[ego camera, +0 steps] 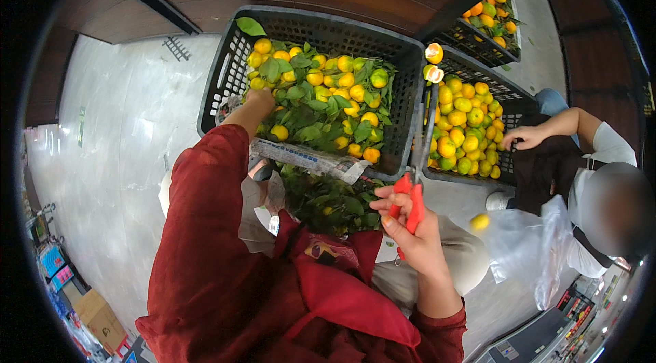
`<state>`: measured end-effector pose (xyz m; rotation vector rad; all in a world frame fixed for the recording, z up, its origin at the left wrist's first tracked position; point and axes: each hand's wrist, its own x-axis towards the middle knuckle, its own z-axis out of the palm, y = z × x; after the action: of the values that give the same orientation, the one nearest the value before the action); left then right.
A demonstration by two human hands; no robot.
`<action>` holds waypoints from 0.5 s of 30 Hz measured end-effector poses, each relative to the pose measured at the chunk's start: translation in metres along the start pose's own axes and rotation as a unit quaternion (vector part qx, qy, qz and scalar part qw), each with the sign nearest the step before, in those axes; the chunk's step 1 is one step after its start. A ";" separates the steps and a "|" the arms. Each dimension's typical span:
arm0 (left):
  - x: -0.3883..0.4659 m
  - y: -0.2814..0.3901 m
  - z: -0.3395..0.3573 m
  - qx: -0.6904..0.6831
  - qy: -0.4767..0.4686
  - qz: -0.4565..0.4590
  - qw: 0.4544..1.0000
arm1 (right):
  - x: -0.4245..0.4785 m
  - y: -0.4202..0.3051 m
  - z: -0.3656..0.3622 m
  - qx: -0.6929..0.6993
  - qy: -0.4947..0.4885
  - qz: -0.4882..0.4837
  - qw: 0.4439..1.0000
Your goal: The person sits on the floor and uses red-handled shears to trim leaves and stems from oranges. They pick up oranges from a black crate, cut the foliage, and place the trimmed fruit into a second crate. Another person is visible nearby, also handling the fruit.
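Observation:
My left hand (260, 102) reaches into the left side of a black plastic crate (328, 20) of mandarins with leaves. Its fingers are at a yellow-orange mandarin (258, 82); whether they grip it is hard to tell. My right hand (410, 224) holds red-handled pruning snips (416, 204) in front of the crate, blades pointing away from me. Newspaper (307, 155) lies folded over the crate's near edge. Below it, between my legs, is a heap of cut green leaves (333, 199). A second black crate (482, 181) on the right holds mandarins without leaves.
Halved or partly peeled mandarins (434, 63) rest at the crates' adjoining corners. Another person (553, 132) sits at the right, one hand by the second crate, near a clear plastic bag (528, 245). A third crate (474, 43) of leafy mandarins stands behind. Dark panels rise beyond the crates.

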<state>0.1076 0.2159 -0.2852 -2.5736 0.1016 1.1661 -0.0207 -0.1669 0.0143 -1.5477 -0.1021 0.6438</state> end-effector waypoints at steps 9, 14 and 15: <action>-0.071 0.030 -0.125 -0.354 -0.009 0.199 0.914 | -0.003 0.002 0.010 -0.205 0.048 -0.084 0.974; -0.169 0.049 -0.191 -0.567 0.115 0.342 0.740 | -0.010 -0.002 0.011 -0.295 0.112 -0.113 0.942; -0.184 0.050 -0.196 -0.602 0.112 0.373 0.697 | -0.012 -0.003 0.011 -0.322 0.125 -0.119 0.931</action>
<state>0.1168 0.0956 -0.0397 -4.0977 0.7212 1.4317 -0.0347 -0.1625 0.0216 -2.1942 -0.3287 0.2126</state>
